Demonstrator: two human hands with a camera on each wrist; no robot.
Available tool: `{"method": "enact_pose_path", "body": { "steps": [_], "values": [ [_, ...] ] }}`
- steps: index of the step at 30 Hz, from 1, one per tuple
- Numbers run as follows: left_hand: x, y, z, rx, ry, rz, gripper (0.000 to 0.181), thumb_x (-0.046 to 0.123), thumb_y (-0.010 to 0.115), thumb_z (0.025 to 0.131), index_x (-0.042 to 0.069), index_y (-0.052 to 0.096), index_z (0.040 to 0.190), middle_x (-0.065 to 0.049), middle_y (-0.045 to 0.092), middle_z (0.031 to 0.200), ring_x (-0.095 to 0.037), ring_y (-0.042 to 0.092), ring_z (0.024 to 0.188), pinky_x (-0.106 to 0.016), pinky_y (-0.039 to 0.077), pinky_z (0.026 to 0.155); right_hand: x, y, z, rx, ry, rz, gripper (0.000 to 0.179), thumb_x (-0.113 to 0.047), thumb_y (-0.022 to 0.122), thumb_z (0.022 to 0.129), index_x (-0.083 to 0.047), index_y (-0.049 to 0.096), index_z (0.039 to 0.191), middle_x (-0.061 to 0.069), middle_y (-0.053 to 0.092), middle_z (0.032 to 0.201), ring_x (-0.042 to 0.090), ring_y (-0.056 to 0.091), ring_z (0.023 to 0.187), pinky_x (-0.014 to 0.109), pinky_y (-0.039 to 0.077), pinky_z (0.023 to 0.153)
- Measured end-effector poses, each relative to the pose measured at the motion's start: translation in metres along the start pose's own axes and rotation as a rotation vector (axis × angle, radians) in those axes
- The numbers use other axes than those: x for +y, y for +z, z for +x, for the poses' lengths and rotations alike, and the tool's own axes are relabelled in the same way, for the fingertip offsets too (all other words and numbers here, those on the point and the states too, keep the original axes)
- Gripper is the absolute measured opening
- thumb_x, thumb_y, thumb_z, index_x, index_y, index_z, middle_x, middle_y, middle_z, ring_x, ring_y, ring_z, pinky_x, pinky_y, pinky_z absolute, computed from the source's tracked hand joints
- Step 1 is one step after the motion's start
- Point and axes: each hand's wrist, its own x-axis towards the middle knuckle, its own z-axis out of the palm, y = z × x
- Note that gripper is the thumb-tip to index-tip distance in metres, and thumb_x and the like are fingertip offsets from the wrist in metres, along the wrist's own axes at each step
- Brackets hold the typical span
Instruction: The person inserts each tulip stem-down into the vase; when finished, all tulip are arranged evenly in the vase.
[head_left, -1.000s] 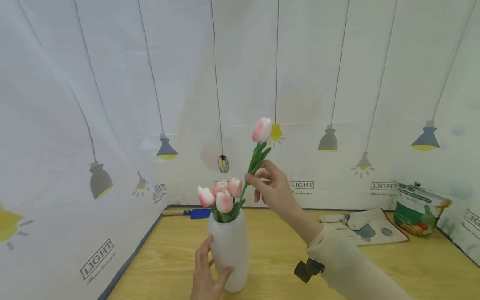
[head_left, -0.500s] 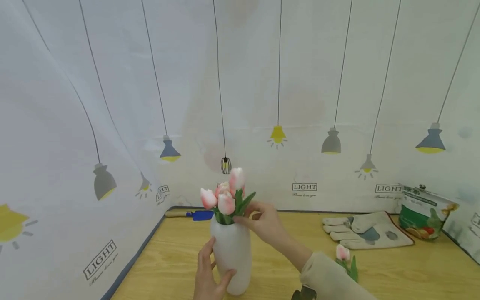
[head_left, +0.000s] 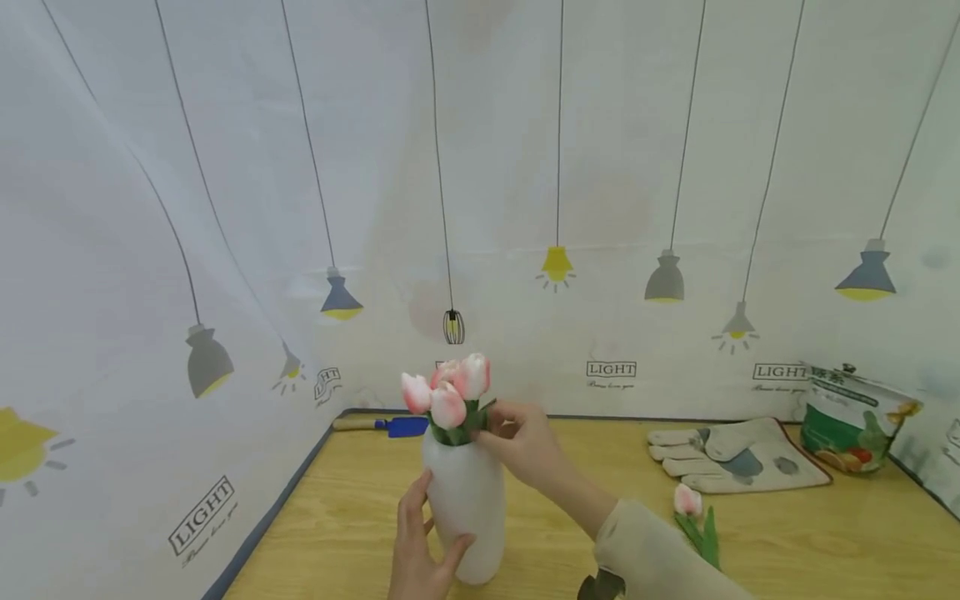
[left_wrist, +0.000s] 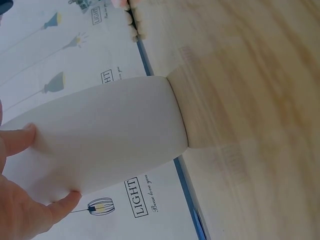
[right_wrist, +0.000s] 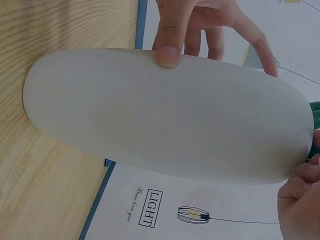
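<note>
A tall white vase [head_left: 467, 508] stands upright on the table, several pink-and-white tulips [head_left: 447, 406] grouped in its mouth. My left hand [head_left: 420, 546] grips the vase's left side, thumb across the front; the left wrist view shows fingertips [left_wrist: 30, 134] against its smooth wall. At the right of the mouth, my right hand [head_left: 525, 446] pinches the stem and leaves of one tulip [head_left: 475, 377], its bloom level with the others. From the right wrist camera, the curled right fingers [right_wrist: 305, 180] sit right at the rim beside green leaves. The stem's lower part is hidden inside the vase.
One more tulip [head_left: 690, 504] lies on the table to the right, beside my right sleeve. Behind it are white work gloves [head_left: 757, 458] and a green-and-white bag [head_left: 851, 425]. A blue-bladed trowel [head_left: 405, 427] lies at the back left, along the wall.
My right hand has brought the tulip from above the vase down into its mouth. With the arm lowered, the loose tulip on the table shows. My left hand keeps its grip on the vase.
</note>
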Motion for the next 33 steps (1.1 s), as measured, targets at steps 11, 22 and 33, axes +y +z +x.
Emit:
{"method": "enact_pose_path", "body": {
  "steps": [11, 22, 33],
  "values": [
    [0.0, 0.007, -0.003, 0.001, 0.02, -0.014, 0.096, 0.002, 0.079, 0.06, 0.01, 0.023, 0.137, -0.02, 0.036, 0.125, -0.033, 0.044, 0.108, -0.038, 0.055, 0.07, 0.012, -0.014, -0.015, 0.007, -0.036, 0.007, 0.013, -0.018, 0.067, 0.078, -0.01, 0.064, 0.088, 0.003, 0.056, 0.068, 0.004, 0.046, 0.057, 0.017, 0.041, 0.048],
    [0.001, 0.005, -0.006, 0.012, 0.024, 0.009, 0.097, 0.001, 0.08, 0.056, 0.007, 0.026, 0.136, -0.02, 0.038, 0.122, -0.03, 0.044, 0.105, -0.039, 0.055, 0.066, 0.091, -0.096, -0.077, -0.098, 0.22, -0.2, 0.027, -0.023, 0.063, 0.081, -0.003, 0.059, 0.099, 0.005, 0.058, 0.076, 0.003, 0.043, 0.046, 0.018, 0.041, 0.038],
    [0.009, -0.001, 0.0, -0.038, -0.054, 0.014, 0.096, 0.003, 0.078, 0.063, 0.013, 0.02, 0.139, -0.021, 0.036, 0.124, -0.039, 0.046, 0.107, -0.042, 0.055, 0.068, 0.161, -0.191, -0.148, -0.115, 0.493, -0.71, 0.014, -0.016, 0.066, 0.072, -0.01, 0.055, 0.068, -0.003, 0.048, 0.055, 0.008, 0.04, 0.048, 0.021, 0.033, 0.043]
  ]
}}
